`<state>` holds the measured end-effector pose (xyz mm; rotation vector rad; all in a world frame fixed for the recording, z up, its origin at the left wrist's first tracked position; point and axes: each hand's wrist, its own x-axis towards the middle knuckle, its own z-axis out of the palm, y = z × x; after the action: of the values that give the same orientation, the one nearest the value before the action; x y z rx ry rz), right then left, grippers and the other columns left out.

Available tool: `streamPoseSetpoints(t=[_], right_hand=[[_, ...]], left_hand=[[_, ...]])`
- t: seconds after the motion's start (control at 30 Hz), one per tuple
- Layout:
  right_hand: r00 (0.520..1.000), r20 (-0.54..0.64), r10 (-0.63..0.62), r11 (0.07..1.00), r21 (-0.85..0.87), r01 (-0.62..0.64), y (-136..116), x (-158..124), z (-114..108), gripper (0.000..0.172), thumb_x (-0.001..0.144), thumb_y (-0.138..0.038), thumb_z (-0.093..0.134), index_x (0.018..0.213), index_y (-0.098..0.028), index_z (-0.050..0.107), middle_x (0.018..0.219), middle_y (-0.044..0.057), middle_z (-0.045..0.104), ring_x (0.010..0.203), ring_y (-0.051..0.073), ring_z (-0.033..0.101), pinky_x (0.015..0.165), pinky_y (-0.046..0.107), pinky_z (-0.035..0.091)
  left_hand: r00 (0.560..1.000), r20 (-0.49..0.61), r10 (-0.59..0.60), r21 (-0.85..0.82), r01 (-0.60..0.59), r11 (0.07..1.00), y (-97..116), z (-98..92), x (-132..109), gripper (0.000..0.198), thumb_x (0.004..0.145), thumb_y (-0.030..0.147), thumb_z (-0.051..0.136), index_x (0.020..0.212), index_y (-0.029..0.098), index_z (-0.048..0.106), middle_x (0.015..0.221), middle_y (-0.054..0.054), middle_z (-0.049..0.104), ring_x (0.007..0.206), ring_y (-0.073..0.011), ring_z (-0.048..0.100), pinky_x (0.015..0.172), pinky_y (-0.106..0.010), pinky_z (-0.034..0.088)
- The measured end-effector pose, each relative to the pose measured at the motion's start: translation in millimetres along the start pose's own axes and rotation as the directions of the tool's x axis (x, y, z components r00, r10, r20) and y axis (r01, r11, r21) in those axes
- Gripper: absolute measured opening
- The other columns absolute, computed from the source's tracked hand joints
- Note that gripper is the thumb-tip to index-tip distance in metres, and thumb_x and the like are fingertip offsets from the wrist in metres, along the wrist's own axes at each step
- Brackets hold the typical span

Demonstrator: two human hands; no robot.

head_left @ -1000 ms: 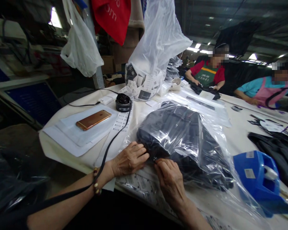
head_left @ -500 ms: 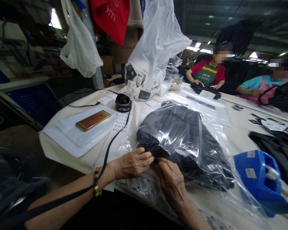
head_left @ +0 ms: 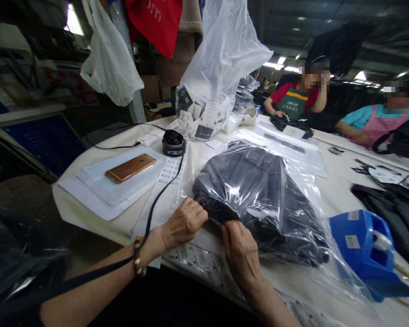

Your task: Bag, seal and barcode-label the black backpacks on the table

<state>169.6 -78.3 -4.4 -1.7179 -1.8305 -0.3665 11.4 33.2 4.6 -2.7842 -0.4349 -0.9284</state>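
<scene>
Pinching the near edge of one black bundle [head_left: 248,181] in clear plastic, two bare hands meet just below the middle of the frame. The left hand [head_left: 186,222] and the right hand [head_left: 240,247] are close but apart, the fingers of each drawn together; which layer they hold is hidden. The bundle lies on a white table [head_left: 337,195].

One black strap [head_left: 152,211] cuts across the left wrist, beside one beaded bracelet [head_left: 137,259], and runs up to a black roll [head_left: 173,144] left of center. One gold phone [head_left: 130,168] rests back up on white sheets [head_left: 98,200] at center left. One blue dispenser [head_left: 351,231], bearing two pale stickers, stands at lower right, just beside the bundle's loose plastic, with black fabric [head_left: 385,204] behind it at the right edge.

Beyond the bundle, a tall translucent bag [head_left: 221,50] holding printed slips [head_left: 202,116], too many to count, blocks part of the background at upper center. One white bag [head_left: 112,59] hangs at upper left, near one red cloth [head_left: 157,22]. Two co-workers, one in a green apron [head_left: 295,102] and one in a pink apron [head_left: 388,122], are at upper right.
</scene>
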Motion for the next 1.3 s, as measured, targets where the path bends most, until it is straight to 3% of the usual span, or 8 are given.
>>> streamPoseSetpoints(t=[0.27, 0.4, 0.57, 0.87, 1.0, 1.13, 1.23, 1.3], right_hand=[[0.998, -0.059, 0.016, 0.987, -0.158, -0.026, -6, 4, 3, 0.025, 0.093, -0.022, 0.036, 0.07, -0.02, 0.046, 0.063, 0.001, 0.048, 0.059, 0.015, 0.045, 0.059, 0.027, 0.033], [0.997, -0.076, 0.014, 0.985, -0.172, -0.027, -6, 6, 2, 0.026, 0.092, -0.021, 0.036, 0.069, -0.021, 0.046, 0.062, 0.001, 0.048, 0.058, 0.015, 0.045, 0.058, 0.028, 0.033], [0.996, -0.085, 0.001, 0.977, -0.21, -0.019, -8, 9, -2, 0.025, 0.091, -0.022, 0.039, 0.066, -0.021, 0.046, 0.06, 0.001, 0.048, 0.056, 0.016, 0.045, 0.056, 0.029, 0.033], [0.958, -0.283, 0.052, 0.992, -0.094, -0.082, 36, -24, -83, 0.017, 0.083, -0.022, 0.057, 0.099, -0.017, 0.056, 0.091, 0.008, 0.062, 0.087, 0.02, 0.057, 0.082, 0.034, 0.042], [0.827, -0.441, 0.349, 0.864, -0.191, -0.466, 102, -51, -135, 0.027, 0.081, -0.042, 0.052, 0.09, -0.017, 0.059, 0.093, 0.012, 0.061, 0.092, 0.026, 0.056, 0.085, 0.041, 0.041], [0.537, -0.453, 0.712, 0.575, -0.063, -0.816, 170, -74, -179, 0.04, 0.065, -0.054, 0.048, 0.077, -0.017, 0.059, 0.093, 0.014, 0.059, 0.097, 0.032, 0.05, 0.087, 0.046, 0.036], [0.331, -0.348, 0.877, 0.377, 0.073, -0.923, 204, -86, -195, 0.035, 0.055, -0.052, 0.053, 0.065, -0.019, 0.06, 0.073, 0.009, 0.059, 0.08, 0.029, 0.052, 0.077, 0.044, 0.038], [0.314, -0.307, 0.898, 0.373, 0.155, -0.915, 217, -92, -194, 0.033, 0.054, -0.051, 0.057, 0.058, -0.018, 0.061, 0.061, 0.005, 0.057, 0.07, 0.025, 0.053, 0.067, 0.039, 0.041]], left_hand=[[0.983, -0.153, -0.102, 0.132, 0.123, 0.984, 7, -2.7, 5, 0.018, 0.086, 0.018, 0.05, 0.068, 0.018, 0.052, 0.077, -0.004, 0.057, 0.078, -0.019, 0.049, 0.068, -0.033, 0.038], [0.975, -0.192, -0.108, 0.028, 0.115, 0.993, 3, -0.2, 8, 0.009, 0.085, 0.014, 0.051, 0.078, 0.017, 0.056, 0.105, -0.008, 0.06, 0.103, -0.0218, 0.05, 0.086, -0.038, 0.041], [0.982, -0.149, -0.118, -0.113, 0.102, 0.988, -1, 1.7, 10, 0.011, 0.085, 0.011, 0.05, 0.075, 0.015, 0.056, 0.096, -0.007, 0.062, 0.096, -0.0186, 0.053, 0.083, -0.034, 0.043], [0.979, -0.127, -0.16, -0.145, 0.141, 0.979, 1, -1.4, 12, 0.014, 0.083, 0.009, 0.05, 0.072, 0.016, 0.054, 0.094, -0.007, 0.061, 0.092, -0.0184, 0.053, 0.081, -0.034, 0.044], [0.978, -0.135, -0.158, -0.137, 0.139, 0.981, 2, -1.6, 12, 0.014, 0.084, 0.009, 0.048, 0.074, 0.016, 0.053, 0.093, -0.007, 0.061, 0.092, -0.0189, 0.054, 0.081, -0.034, 0.044], [0.978, -0.165, -0.125, -0.095, 0.11, 0.989, -1, 2.8, 10, 0.013, 0.086, 0.011, 0.046, 0.077, 0.017, 0.053, 0.094, -0.006, 0.06, 0.092, -0.0197, 0.056, 0.08, -0.034, 0.044], [0.974, -0.194, -0.114, -0.089, 0.098, 0.991, -4, 7.1, 8, 0.013, 0.086, 0.014, 0.046, 0.076, 0.018, 0.053, 0.094, -0.007, 0.061, 0.091, -0.0211, 0.057, 0.078, -0.035, 0.045], [0.972, -0.202, -0.116, -0.098, 0.098, 0.99, -4, 7.9, 8, 0.013, 0.086, 0.016, 0.046, 0.075, 0.019, 0.053, 0.093, -0.006, 0.061, 0.09, -0.0213, 0.058, 0.078, -0.035, 0.045]])
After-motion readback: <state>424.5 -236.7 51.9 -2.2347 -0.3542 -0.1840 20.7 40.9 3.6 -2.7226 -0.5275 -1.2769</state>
